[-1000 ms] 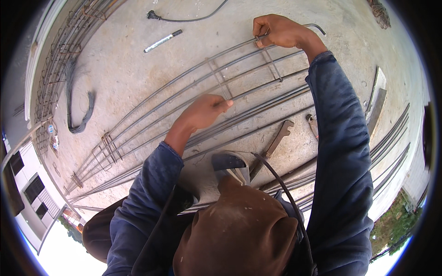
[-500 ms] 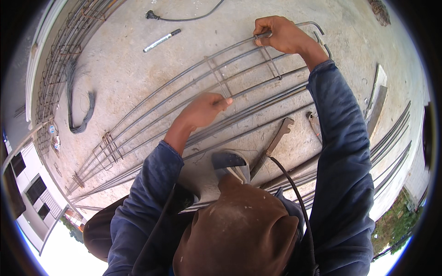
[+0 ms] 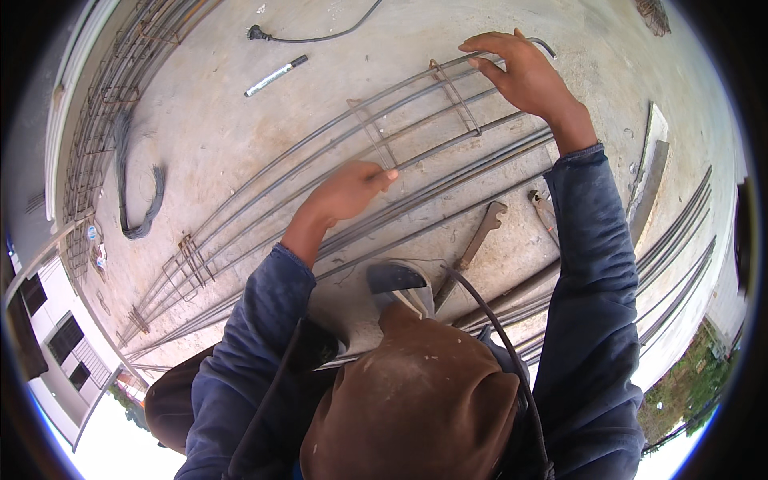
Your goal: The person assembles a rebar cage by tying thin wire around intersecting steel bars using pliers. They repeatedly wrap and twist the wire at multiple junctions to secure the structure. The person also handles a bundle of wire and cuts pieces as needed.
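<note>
A long rebar cage point(image 3: 320, 130) of thin steel bars lies slantwise across the concrete floor. My left hand point(image 3: 350, 192) is closed in a pinch on the cage's near bar, beside a faint square stirrup point(image 3: 372, 132). To its right, another stirrup point(image 3: 456, 96) hangs around the bars, its upper corner at the far bar. My right hand point(image 3: 528, 78) is open just right of that corner, thumb and fingers apart over the far bar near its hooked end point(image 3: 546, 46). Several stirrups point(image 3: 189, 260) are bunched toward the cage's left end.
Near my shoe lies a notched steel bar tool point(image 3: 482, 234), with pincers point(image 3: 544, 214) to its right. Beyond the cage are a marker point(image 3: 276, 76) and a plug on a black cord point(image 3: 258, 33). Tie wire point(image 3: 125, 176) lies left; loose bars point(image 3: 680, 248) lie right.
My right hand has let go of the stirrup's corner at the far bar and shifted right, its fingers spreading. My left hand has stayed almost in place.
</note>
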